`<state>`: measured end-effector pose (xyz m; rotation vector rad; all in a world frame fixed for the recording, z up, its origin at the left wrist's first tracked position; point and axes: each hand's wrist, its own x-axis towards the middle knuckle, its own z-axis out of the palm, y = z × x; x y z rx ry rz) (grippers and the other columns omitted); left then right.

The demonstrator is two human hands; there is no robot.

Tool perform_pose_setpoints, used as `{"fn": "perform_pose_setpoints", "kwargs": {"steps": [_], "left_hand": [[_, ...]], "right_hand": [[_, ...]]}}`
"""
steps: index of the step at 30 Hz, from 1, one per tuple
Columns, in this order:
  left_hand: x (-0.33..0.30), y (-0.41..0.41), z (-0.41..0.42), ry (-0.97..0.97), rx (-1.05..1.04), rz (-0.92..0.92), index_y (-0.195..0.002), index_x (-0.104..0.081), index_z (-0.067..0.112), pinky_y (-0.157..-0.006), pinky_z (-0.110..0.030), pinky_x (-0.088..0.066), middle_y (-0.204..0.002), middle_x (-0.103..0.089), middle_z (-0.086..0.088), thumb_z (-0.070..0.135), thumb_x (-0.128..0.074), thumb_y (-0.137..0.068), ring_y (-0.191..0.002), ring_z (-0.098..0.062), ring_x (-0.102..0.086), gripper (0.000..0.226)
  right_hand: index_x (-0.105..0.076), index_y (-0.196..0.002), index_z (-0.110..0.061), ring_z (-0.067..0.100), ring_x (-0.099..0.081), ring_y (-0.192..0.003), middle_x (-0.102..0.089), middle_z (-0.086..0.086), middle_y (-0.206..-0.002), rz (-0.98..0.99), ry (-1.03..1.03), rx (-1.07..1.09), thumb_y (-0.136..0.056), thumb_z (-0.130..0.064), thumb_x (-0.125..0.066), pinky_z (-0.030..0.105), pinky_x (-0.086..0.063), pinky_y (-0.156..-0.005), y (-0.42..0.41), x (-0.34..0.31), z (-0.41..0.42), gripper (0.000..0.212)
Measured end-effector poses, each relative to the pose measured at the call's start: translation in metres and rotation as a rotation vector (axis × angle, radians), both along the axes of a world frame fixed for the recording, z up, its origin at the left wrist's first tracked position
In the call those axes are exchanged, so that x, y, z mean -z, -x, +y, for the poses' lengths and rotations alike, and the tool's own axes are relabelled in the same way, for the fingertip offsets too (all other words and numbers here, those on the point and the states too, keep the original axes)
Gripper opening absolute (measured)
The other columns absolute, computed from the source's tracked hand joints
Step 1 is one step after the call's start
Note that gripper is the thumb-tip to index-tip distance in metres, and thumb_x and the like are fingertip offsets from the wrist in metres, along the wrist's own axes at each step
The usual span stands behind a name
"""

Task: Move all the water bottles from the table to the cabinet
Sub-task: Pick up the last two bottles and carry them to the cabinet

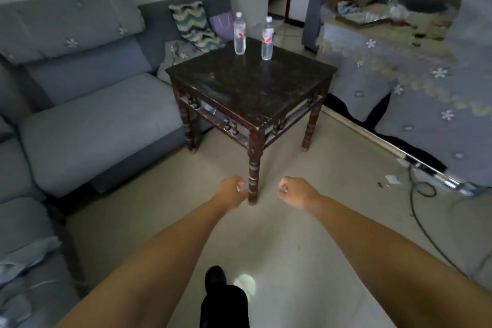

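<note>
Two clear water bottles with white caps and red-and-white labels stand upright near the far corner of a dark wooden table (253,88): one on the left (239,34), one on the right (267,38). My left hand (231,190) and my right hand (296,192) are stretched out low in front of the table's near leg, well short of the bottles. Both hands hold nothing, with fingers loosely curled. No cabinet is in view.
A grey sofa (87,114) runs along the left side, with a patterned cushion (194,25) at its far end. Furniture under a flowered grey cover (415,72) fills the right. A cable (423,210) and a metal pole (415,162) lie on the floor at right.
</note>
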<state>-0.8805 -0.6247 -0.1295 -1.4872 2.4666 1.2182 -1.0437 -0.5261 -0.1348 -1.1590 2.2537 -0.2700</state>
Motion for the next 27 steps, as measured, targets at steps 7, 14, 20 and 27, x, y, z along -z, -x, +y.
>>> {"fn": "perform_pose_setpoints", "kwargs": {"steps": [7, 14, 20, 27], "left_hand": [[-0.011, 0.032, -0.170, 0.036, -0.006, -0.024, -0.134, -0.052, 0.009, -0.099, -0.029, -0.043, -0.130, -0.059, -0.013, 0.023, -0.057, -0.093, -0.120, -0.027, -0.057, 0.043], [-0.019, 0.099, -0.311, 0.061, -0.007, 0.010, -0.122, -0.060, 0.005, -0.092, -0.032, -0.048, -0.121, -0.065, -0.014, 0.018, -0.060, -0.090, -0.113, -0.029, -0.061, 0.035], [-0.007, 0.188, -0.389, 0.027, 0.018, 0.045, -0.122, -0.059, 0.007, -0.089, -0.029, -0.047, -0.116, -0.066, -0.011, 0.022, -0.060, -0.091, -0.106, -0.027, -0.063, 0.034], [-0.015, 0.284, -0.494, 0.030, -0.036, 0.066, -0.123, -0.058, 0.007, -0.092, -0.030, -0.046, -0.111, -0.064, -0.012, 0.023, -0.061, -0.092, -0.103, -0.026, -0.061, 0.035]], "right_hand": [[-0.057, -0.124, -0.011, 0.028, -0.056, -0.122, -0.061, 0.011, -0.128, 0.009, 0.007, -0.019, -0.097, -0.026, -0.050, 0.032, -0.042, -0.101, 0.033, -0.010, -0.168, 0.031], [-0.059, -0.120, -0.011, 0.027, -0.059, -0.117, -0.063, 0.012, -0.123, 0.018, 0.007, 0.012, -0.096, -0.026, -0.050, 0.035, -0.045, -0.101, 0.091, -0.020, -0.297, 0.030], [-0.055, -0.127, -0.013, 0.024, -0.058, -0.116, -0.061, 0.009, -0.124, -0.001, -0.029, 0.090, -0.098, -0.026, -0.050, 0.034, -0.046, -0.103, 0.180, -0.015, -0.371, 0.032], [-0.059, -0.118, -0.014, 0.019, -0.062, -0.099, -0.063, 0.004, -0.106, -0.028, -0.013, 0.099, -0.097, -0.024, -0.052, 0.031, -0.051, -0.092, 0.288, -0.021, -0.472, 0.024]]}}
